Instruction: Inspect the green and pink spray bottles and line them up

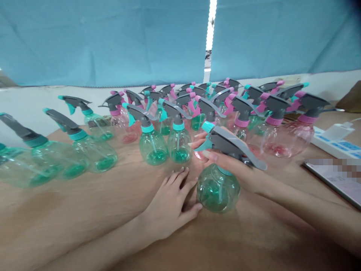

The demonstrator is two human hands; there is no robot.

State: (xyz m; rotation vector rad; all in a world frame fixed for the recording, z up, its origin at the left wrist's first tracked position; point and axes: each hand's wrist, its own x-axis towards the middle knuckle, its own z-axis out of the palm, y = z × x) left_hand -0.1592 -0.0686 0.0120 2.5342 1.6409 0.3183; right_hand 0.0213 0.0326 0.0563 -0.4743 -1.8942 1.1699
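Near the front of the table is a green, see-through spray bottle (218,192) with a teal collar and a grey trigger head. My right hand (235,163) is round its neck, just under the head, with the fingers reaching past the teal trigger. The head points to the left, and its lever slants back over my hand. My left hand (172,201) lies palm down on the wooden table, fingers spread, its thumb tip close to the bottle's base. Two more green spray bottles, one at the left (153,146) and one at the right (179,143), stand just beyond my hands.
Several pink and green spray bottles (241,116) crowd the back of the table (118,210). More green bottles (96,154) stand at the left. A phone (332,184) and a white power strip (335,145) lie at the right. A blue curtain (113,41) hangs behind.
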